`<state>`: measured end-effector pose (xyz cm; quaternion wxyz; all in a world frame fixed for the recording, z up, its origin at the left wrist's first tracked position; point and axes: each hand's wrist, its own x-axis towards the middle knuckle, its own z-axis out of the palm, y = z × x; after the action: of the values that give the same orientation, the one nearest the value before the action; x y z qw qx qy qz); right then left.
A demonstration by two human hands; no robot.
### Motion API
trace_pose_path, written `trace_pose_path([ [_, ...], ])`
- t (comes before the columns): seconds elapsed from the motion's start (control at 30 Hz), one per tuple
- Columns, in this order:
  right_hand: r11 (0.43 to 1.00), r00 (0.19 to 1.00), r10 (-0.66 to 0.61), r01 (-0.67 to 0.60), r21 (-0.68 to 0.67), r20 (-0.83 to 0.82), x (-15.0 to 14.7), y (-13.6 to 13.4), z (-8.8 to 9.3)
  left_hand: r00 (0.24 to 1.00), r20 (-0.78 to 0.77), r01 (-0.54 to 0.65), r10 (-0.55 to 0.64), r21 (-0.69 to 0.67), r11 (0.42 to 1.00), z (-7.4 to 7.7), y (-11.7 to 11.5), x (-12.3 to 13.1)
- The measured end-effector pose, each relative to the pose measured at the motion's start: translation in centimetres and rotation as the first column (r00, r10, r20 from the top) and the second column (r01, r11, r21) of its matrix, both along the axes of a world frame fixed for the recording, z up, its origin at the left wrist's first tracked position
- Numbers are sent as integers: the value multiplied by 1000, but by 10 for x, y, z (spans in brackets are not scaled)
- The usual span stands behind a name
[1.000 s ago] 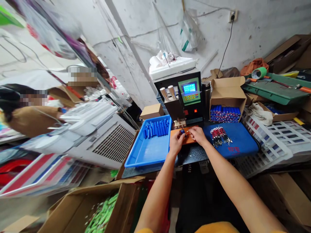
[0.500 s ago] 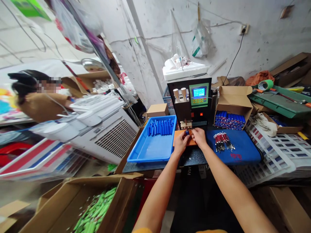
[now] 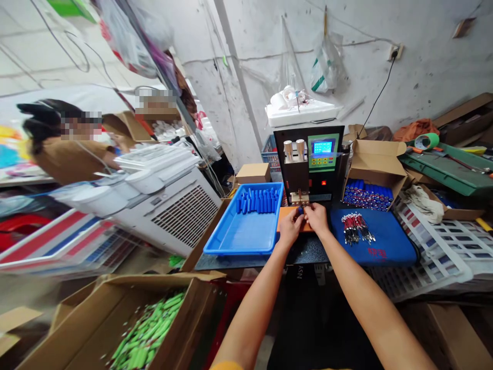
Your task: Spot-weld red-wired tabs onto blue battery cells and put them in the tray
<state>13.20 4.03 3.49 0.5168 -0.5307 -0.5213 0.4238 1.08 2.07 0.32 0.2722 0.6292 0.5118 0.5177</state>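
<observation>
Your left hand pinches a blue cylinder; your right hand has its fingertips drawn together, though you can't tell what they grip. The cylinder lies at your left fingertips, just left of your right ones; its long axis is too hidden to tell. It sits over the orange block, just before the machine. Compared with a second ago, your right fingertips are closer to the cylinder.

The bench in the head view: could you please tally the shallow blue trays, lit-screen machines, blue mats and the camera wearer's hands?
Shallow blue tray: 1
Lit-screen machine: 1
Blue mat: 1
Hands: 2, the left hand and right hand
Total: 5
</observation>
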Motion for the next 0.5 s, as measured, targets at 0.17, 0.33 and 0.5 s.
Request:
trace_pose_path([
  [0.17, 997, 995, -63, 60, 49, 71, -3, -5, 6, 1000, -3, -8, 8, 0, 1000, 2, -2, 0],
  [0.33, 996, 991, -76, 70, 53, 109, -3, -9, 9, 1000, -16, -19, 19, 0, 1000, 2, -2, 1],
  [0.5, 994, 991, -84, 77, 75, 99, -4, -11, 11, 1000, 9, -14, 14, -7, 1000, -2, -1, 1],
])
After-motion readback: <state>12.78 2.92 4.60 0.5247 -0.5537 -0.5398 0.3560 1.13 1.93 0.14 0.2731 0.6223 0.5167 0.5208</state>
